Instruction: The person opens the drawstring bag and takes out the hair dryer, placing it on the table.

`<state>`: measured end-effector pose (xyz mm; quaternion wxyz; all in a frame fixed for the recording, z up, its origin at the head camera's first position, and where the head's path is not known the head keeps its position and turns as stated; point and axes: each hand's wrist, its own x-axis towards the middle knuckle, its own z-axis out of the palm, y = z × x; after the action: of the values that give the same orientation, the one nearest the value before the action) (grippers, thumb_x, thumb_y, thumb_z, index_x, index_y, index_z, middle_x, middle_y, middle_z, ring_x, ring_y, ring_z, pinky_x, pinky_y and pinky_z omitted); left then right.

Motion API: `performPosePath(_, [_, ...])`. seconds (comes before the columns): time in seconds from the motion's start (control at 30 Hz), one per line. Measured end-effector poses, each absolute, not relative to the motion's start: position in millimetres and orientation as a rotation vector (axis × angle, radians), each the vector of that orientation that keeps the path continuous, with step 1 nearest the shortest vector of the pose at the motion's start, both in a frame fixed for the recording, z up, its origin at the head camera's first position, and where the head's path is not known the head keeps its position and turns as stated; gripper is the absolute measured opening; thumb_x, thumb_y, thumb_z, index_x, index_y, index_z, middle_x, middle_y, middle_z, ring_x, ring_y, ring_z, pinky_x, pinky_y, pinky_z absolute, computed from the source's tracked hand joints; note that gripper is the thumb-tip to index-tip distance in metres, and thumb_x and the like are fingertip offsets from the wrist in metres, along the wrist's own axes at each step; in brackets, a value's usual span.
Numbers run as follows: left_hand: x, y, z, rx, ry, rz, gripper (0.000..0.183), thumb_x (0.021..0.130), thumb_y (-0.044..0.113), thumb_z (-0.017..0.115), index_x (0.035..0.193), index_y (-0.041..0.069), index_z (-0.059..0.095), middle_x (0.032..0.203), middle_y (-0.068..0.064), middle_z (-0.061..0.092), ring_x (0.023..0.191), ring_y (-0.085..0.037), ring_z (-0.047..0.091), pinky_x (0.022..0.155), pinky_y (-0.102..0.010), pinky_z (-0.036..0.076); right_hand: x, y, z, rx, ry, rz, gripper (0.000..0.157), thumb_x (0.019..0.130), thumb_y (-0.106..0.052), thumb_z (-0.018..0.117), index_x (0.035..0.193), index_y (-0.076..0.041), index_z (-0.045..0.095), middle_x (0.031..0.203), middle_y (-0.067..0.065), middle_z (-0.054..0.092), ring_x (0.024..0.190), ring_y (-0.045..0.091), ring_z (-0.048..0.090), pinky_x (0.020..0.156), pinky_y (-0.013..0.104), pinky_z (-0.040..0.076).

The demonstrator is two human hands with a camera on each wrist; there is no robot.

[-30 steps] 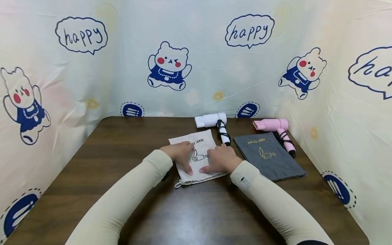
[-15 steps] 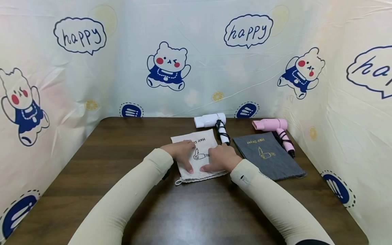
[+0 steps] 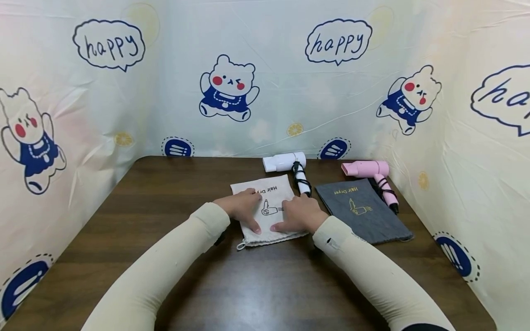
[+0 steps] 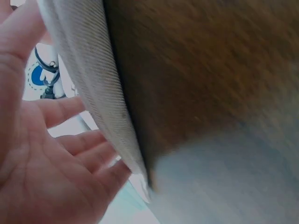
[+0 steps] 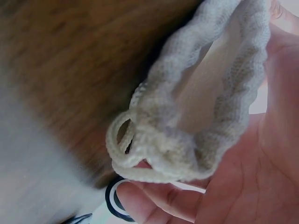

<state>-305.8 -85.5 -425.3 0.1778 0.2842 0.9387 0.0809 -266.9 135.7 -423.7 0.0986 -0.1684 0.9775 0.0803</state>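
A white drawstring pouch printed "Hair Dryer" lies flat on the brown table, with its gathered mouth toward me. My left hand rests along the pouch's left side, its thumb on the cloth; in the left wrist view, relaxed fingertips touch the pouch's edge. My right hand lies at the pouch's right edge, thumb pointing inward. In the right wrist view, the ruffled mouth gapes slightly, and a cord loop sticks out near my fingers.
A white hair dryer with its black cord wrapped round the handle lies behind the pouch. To the right is a grey "Hair Dryer" pouch, with a pink hair dryer behind it. Printed curtains surround the table.
The white pouch has shifted very slightly right and its near edge has drawn back a little. Both hands stay on it in nearly the same pose.
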Motion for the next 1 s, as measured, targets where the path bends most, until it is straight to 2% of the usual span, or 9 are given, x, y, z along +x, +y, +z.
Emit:
performPosePath(0.23, [-292.6, -81.1, -417.5, 0.806, 2.738, 0.152, 0.099, 0.067, 0.062, 0.091, 0.140, 0.005, 0.058, 0.136, -0.017, 0.058, 0.121, -0.030, 0.058, 0.108, -0.043, 0.048, -264.6, 136.7, -426.5, -0.473, 2.896, 0.216, 0.094, 0.077, -0.093, 0.054, 0.133, -0.018, 0.064, 0.121, 0.013, 0.068, 0.098, 0.032, 0.062, 0.072, 0.049, 0.054])
performPosePath(0.37, [-286.1, -81.6, -416.4, 0.795, 2.767, 0.164, 0.084, 0.068, 0.059, 0.092, 0.129, 0.007, 0.065, 0.124, -0.011, 0.064, 0.109, -0.025, 0.061, 0.098, -0.042, 0.052, -262.1, 137.2, -431.3, -0.451, 2.890, 0.198, 0.101, 0.078, -0.093, 0.050, 0.145, -0.017, 0.057, 0.139, 0.019, 0.058, 0.118, 0.037, 0.057, 0.084, 0.054, 0.055])
performPosePath(0.53, [-278.3, -84.8, -418.9, 0.790, 2.785, 0.161, 0.073, 0.073, 0.058, 0.089, 0.124, 0.011, 0.068, 0.122, -0.005, 0.066, 0.105, -0.021, 0.062, 0.091, -0.043, 0.054, -257.0, 137.6, -435.0, -0.457, 2.897, 0.189, 0.105, 0.082, -0.092, 0.046, 0.154, -0.016, 0.048, 0.154, 0.023, 0.045, 0.133, 0.042, 0.050, 0.095, 0.057, 0.053])
performPosePath(0.7, [-268.9, -86.9, -418.5, 0.811, 2.797, 0.123, 0.071, 0.079, 0.058, 0.083, 0.130, 0.012, 0.067, 0.129, -0.007, 0.064, 0.112, -0.023, 0.062, 0.093, -0.045, 0.054, -251.7, 138.9, -434.2, -0.471, 2.920, 0.197, 0.103, 0.083, -0.091, 0.046, 0.153, -0.016, 0.049, 0.153, 0.022, 0.046, 0.131, 0.042, 0.052, 0.093, 0.057, 0.055])
performPosePath(0.83, [-262.4, -88.9, -418.2, 0.821, 2.794, 0.078, 0.070, 0.087, 0.058, 0.076, 0.137, 0.011, 0.063, 0.137, -0.009, 0.060, 0.121, -0.026, 0.060, 0.098, -0.047, 0.053, -248.0, 142.0, -434.3, -0.503, 2.937, 0.215, 0.099, 0.085, -0.089, 0.046, 0.149, -0.015, 0.052, 0.146, 0.021, 0.051, 0.122, 0.040, 0.056, 0.086, 0.056, 0.056])
performPosePath(1.0, [-258.2, -92.8, -419.9, 0.863, 2.811, 0.045, 0.060, 0.094, 0.056, 0.068, 0.133, 0.011, 0.066, 0.133, -0.011, 0.062, 0.119, -0.027, 0.061, 0.097, -0.048, 0.054, -245.7, 148.2, -435.5, -0.547, 2.934, 0.252, 0.095, 0.087, -0.089, 0.044, 0.147, -0.016, 0.054, 0.141, 0.018, 0.054, 0.112, 0.034, 0.056, 0.080, 0.053, 0.056])
